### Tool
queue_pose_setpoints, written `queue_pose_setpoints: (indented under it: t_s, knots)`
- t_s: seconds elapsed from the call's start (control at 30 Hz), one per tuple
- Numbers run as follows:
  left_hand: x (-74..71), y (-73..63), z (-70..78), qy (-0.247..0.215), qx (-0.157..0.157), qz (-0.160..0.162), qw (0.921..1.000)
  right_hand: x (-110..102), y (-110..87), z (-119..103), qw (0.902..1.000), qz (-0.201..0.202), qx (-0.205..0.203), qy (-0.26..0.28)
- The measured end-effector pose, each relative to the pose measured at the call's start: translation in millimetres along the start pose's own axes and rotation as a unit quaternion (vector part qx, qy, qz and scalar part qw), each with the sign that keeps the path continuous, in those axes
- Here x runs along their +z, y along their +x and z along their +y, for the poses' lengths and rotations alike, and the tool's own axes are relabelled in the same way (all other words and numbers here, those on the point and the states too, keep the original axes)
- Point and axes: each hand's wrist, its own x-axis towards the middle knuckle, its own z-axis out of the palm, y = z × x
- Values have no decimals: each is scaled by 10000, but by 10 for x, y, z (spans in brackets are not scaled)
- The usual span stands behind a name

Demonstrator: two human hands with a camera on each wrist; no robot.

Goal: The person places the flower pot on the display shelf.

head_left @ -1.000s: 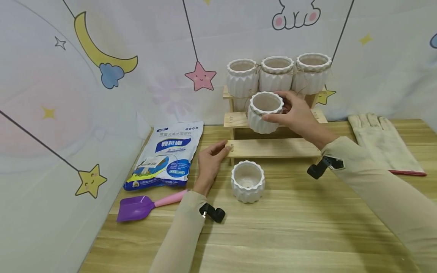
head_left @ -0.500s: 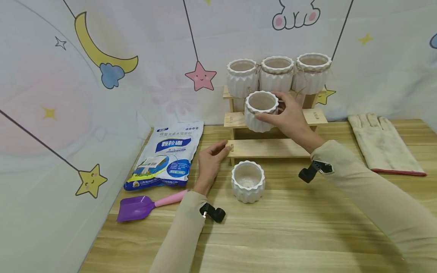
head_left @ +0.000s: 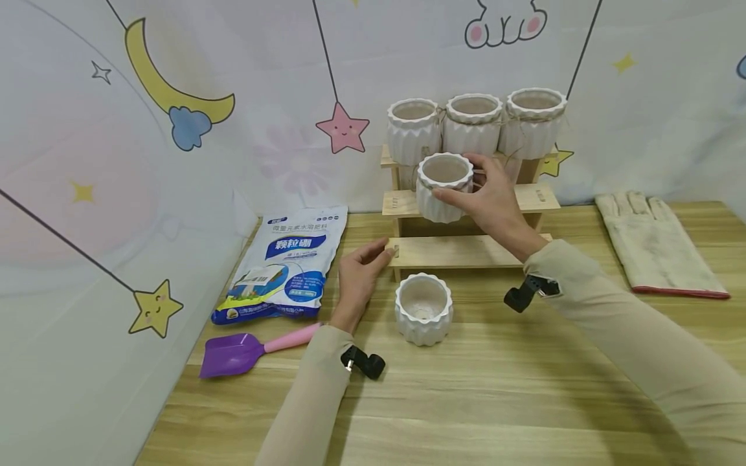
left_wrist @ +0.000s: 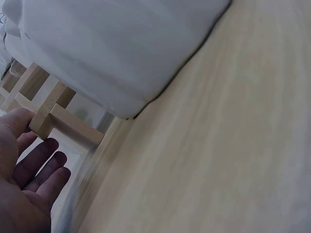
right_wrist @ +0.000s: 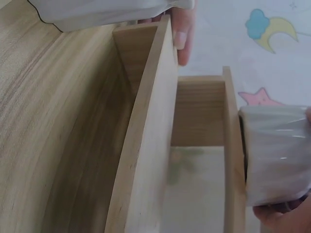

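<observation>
My right hand (head_left: pixel 492 204) grips a white ribbed ceramic flower pot (head_left: pixel 437 205), with twine below its scalloped rim, at the middle tier of a wooden stepped plant stand (head_left: pixel 460 252). In the right wrist view, the pot's base (right_wrist: pixel 265 155) is right at the shelf board (right_wrist: pixel 234 160), a thin dark line between them. The left hand (head_left: pixel 357 281) pinches the left end of the lowest shelf; the left wrist view shows its thumb and forefinger at the board's end (left_wrist: pixel 46 116), other fingers loosely bent. A second white pot (head_left: pixel 424 328) stands on the table before the stand.
Three white pots (head_left: pixel 471 136) line the top tier, twine around them. Left of the stand lie a fertilizer bag (head_left: pixel 291 259) and a purple scoop (head_left: pixel 233 356) with a pink handle. A pale work glove (head_left: pixel 658 246) is at the right. A printed cloth backdrop (head_left: pixel 280 65) hangs behind.
The right hand has moved the flower pot slightly left along the middle tier, its forearm following. My left hand keeps its hold on the lowest shelf.
</observation>
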Motion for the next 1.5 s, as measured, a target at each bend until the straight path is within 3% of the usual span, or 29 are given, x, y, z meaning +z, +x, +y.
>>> queue_pose_setpoints:
  t_s: [0.63,1.03,1.3,1.5]
  knots:
    - [5,1,6,-91,62,12,9999,52,-5,17,9987,372,-30,361]
    - [6,8,-2,-37,26,25,10000,46,-35,22,9988,421,-209,136]
    - [6,9,-15,-1,21,-8,10000,-81,-130,21,9984,440,-98,338]
    - [-3,4,-26,-9,52,9,10000,-206,-251,-4,9973,377,-237,585]
